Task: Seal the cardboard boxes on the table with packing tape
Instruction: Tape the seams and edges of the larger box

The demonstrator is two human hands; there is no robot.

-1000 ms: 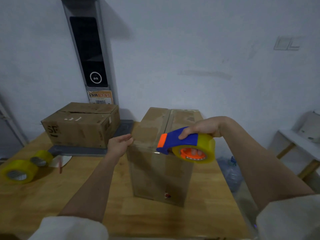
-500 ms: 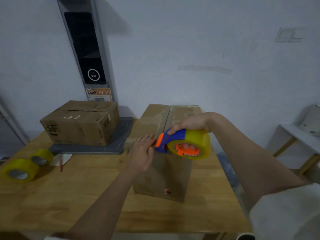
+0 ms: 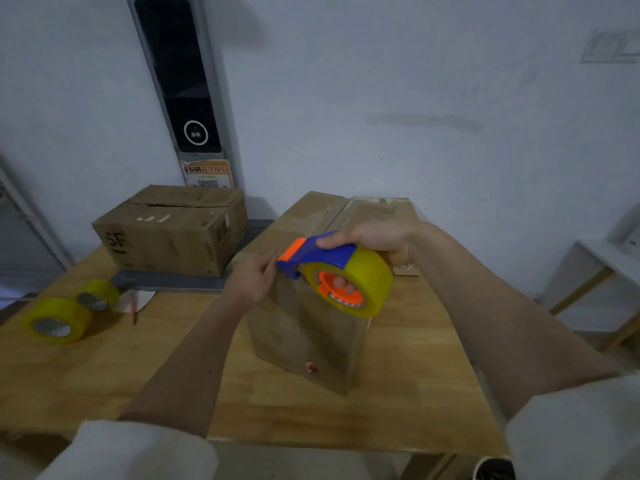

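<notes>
A tall cardboard box (image 3: 311, 341) stands in the middle of the wooden table (image 3: 415, 393), its top flaps closed. My right hand (image 3: 377, 237) grips a blue and orange tape dispenser (image 3: 322, 254) that carries a yellow tape roll (image 3: 363, 282), held over the box's near top edge. My left hand (image 3: 254, 280) is at the dispenser's orange front end, fingertips pinching there; the tape end itself is too faint to see. A second, lower cardboard box (image 3: 173, 230) sits at the back left on a grey platform (image 3: 166, 280).
Two spare yellow tape rolls (image 3: 55, 323) (image 3: 98, 296) lie at the table's left edge beside a white scrap and a thin red stick (image 3: 133, 310). A dark panel (image 3: 180, 81) stands against the wall. A white shelf (image 3: 606, 265) is to the right.
My left hand left the box's top left corner and came to the dispenser's orange front end. My right hand stayed over the box with the dispenser.
</notes>
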